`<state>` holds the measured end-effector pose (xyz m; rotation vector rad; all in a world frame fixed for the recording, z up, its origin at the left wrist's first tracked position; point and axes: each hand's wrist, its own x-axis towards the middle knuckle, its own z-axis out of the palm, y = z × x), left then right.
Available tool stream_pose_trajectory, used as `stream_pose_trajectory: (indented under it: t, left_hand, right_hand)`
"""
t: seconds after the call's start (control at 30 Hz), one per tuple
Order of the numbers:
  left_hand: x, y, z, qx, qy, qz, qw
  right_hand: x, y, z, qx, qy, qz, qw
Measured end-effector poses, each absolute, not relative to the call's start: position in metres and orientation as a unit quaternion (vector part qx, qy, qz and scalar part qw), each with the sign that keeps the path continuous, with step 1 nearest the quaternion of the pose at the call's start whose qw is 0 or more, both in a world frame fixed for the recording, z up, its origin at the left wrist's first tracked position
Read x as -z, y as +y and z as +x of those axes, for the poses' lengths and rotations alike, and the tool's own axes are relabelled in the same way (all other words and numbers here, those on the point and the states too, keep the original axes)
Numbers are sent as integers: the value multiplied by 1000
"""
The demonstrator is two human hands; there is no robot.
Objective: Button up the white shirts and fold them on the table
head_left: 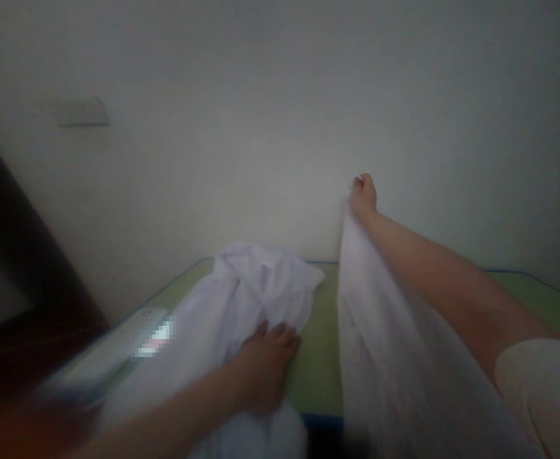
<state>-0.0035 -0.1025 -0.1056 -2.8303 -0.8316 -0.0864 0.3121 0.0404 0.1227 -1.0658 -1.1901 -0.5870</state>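
A white garment (241, 299) lies crumpled on a green-topped surface (318, 357). My left hand (265, 363) rests flat on the cloth near the middle, fingers stretched out. My right hand (363, 194) is raised toward the wall, fingers closed in a pinch on the upper edge of a white cloth panel (380, 344). That panel hangs down from the hand, draped along my right forearm to the bottom of the view. I cannot tell whether both white parts are one piece.
A pale wall (280, 127) stands right behind the surface. A dark wooden piece of furniture (16, 280) rises at the left. A small pale object with a blurred label (150, 335) lies on the surface's left side. A blue edge (322, 421) borders the green top.
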Motion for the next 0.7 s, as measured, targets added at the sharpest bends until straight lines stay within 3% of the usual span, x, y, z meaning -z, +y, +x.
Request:
stream_pose_trajectory:
  t: [0.2,0.3,0.57,0.7]
  left_hand:
    - [115,-80,5,24,-328,-940,90]
    - [113,-79,5,9,-342,-936,80]
    - [76,-79,53,-58,-311,-943,100]
    - [51,-60,132,56,-282,-952,102]
  right_hand:
    - [-170,99,321,271,-558,-421,662]
    - [-165,101,338,231,-584,-463,626]
    - [-48,57,378,30,-673,-596,437]
    - [-5,-7,419,-54,-679,-645,347]
